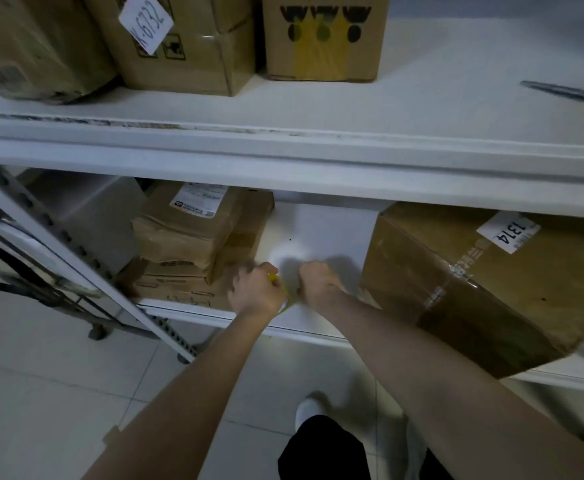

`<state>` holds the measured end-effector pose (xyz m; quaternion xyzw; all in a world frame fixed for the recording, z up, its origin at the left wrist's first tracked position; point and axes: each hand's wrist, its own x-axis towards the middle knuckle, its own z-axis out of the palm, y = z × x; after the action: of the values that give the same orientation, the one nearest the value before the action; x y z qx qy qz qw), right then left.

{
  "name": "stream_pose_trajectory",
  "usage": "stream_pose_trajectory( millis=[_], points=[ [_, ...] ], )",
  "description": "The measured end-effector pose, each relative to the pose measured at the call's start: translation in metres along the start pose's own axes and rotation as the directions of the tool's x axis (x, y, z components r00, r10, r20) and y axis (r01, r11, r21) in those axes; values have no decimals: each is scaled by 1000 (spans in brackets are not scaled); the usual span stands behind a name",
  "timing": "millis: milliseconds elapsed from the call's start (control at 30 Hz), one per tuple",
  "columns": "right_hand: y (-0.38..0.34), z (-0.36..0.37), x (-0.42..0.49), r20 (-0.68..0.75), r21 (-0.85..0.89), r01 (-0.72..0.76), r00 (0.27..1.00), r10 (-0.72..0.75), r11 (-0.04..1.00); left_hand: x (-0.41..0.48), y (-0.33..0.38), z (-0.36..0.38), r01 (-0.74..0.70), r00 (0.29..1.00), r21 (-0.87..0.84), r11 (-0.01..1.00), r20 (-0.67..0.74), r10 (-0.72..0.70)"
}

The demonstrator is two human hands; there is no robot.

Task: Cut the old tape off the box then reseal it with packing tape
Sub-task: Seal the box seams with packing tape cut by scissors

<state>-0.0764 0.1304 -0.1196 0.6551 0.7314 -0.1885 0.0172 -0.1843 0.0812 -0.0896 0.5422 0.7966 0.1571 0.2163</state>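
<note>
Both my hands are fists over the bare white lower shelf (318, 230), close together. A thin yellow tool (281, 289) runs between them. My left hand (256, 293) is closed on it, and my right hand (318, 284) is fisted against its other side, seemingly gripping it too. Most of the tool is hidden by my fingers and blurred. To the right on the same shelf, a large brown box (484, 289) sits tilted, with a "1314" label and clear tape (456, 271) along its seam and corner. Neither hand touches it.
Stacked brown parcels (193, 237) sit left of my hands on the lower shelf. Three cardboard boxes (186, 46) stand on the upper shelf (283, 150), with a dark pointed tool (567, 93) at its far right. A slotted shelf post (75, 271) slants at left over the tiled floor.
</note>
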Motion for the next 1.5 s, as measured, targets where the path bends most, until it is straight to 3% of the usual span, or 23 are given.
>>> stream_pose_trajectory(
  millis=[200,333,433,500,600,633,700,733,767,833,900,933,1000,1067,1200,1233,1300,1367,1433,1500],
  points=[
    [-12,-21,-22,-57,-134,-4,998,-3,991,-6,-5,-4,-19,1000,-44,999,-5,18],
    [-25,-58,-72,-229,-24,124,965,-126,992,-28,9,-15,-37,999,-48,998,-18,36],
    [-29,-97,-119,-408,22,262,883,-231,965,-48,24,-22,-83,995,-59,995,-52,80],
    [-26,-122,-151,-586,-8,387,745,-318,922,-60,35,-26,-139,988,-46,989,-80,135],
    [-9,-165,-201,-854,-181,516,339,-393,837,-85,58,-35,-236,968,-118,965,-115,222],
    [0,-179,-216,-889,-228,494,245,-386,839,-96,68,-38,-267,961,-145,953,-114,252],
    [22,-206,-234,-928,-234,378,188,-322,896,-110,86,-42,-308,950,-188,933,-113,291],
    [38,-220,-246,-943,-197,275,211,-259,941,-121,97,-45,-330,943,-208,921,-120,311],
    [54,-229,-249,-941,-139,142,289,-175,980,-129,104,-46,-340,940,-222,914,-116,321],
    [87,-245,-261,-851,-67,-135,524,14,989,-147,120,-47,-396,918,-237,887,-130,375],
    [107,-251,-270,-693,-96,-239,712,108,966,-154,131,-46,-413,911,-260,873,-116,396],
    [113,-251,-274,-667,-126,-235,739,93,964,-159,137,-47,-429,903,-267,863,-118,412],
    [118,-250,-283,-738,-172,-202,675,10,964,-167,145,-47,-442,897,-284,851,-116,427],
    [111,-249,-291,-824,-180,-136,562,-73,974,-171,148,-45,-427,901,-335,840,-83,425],
    [82,-235,-310,-930,-174,167,297,-218,970,-173,137,-42,-327,914,-496,804,49,402],
    [74,-227,-310,-918,-141,239,333,-218,961,-178,132,-43,-305,908,-541,784,82,410],
    [58,-207,-305,-803,-19,255,572,-167,967,-190,123,-46,-230,897,-614,755,168,410],
    [49,-176,-283,-653,68,189,751,-100,980,-193,102,-45,-140,886,-624,769,267,378],
    [48,-144,-258,-471,241,103,882,24,965,-185,72,-35,13,836,-651,759,423,349],
    [58,-112,-231,-202,526,-24,968,152,850,-177,49,-26,250,757,-630,735,601,258]
  ],
)
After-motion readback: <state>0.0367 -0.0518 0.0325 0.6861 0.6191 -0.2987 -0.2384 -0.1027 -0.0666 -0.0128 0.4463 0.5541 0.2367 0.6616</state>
